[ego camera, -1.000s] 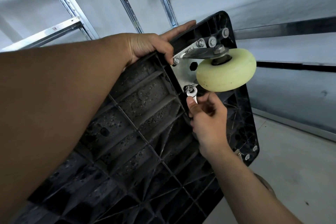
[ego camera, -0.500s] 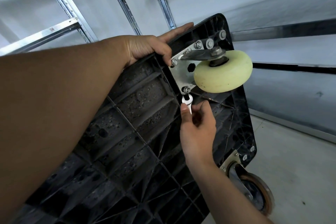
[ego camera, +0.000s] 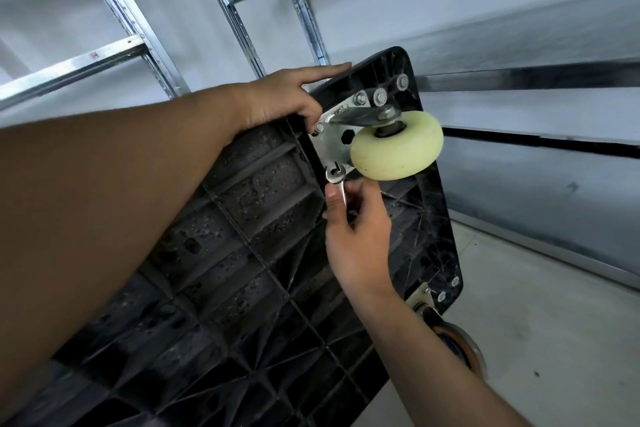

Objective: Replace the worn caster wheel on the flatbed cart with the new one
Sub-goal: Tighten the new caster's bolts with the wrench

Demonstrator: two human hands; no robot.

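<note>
- Two hands busy: left hand (ego camera: 277,102) gripped cart (ego camera: 242,201) edge, right hand (ego camera: 358,232) pinched wrench (ego camera: 336,180).
- Wrench head sat on lower bolt (ego camera: 335,170) just above the fingers (ego camera: 332,196), handle pointing down; caster wheel (ego camera: 396,146) alongside.

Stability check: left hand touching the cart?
Touching. Head view: left hand grips the cart edge, thumb curled onto its underside beside the caster plate.

Single head-worn view, looking forward and down, close over the upturned cart underside (ego camera: 242,236)
</note>
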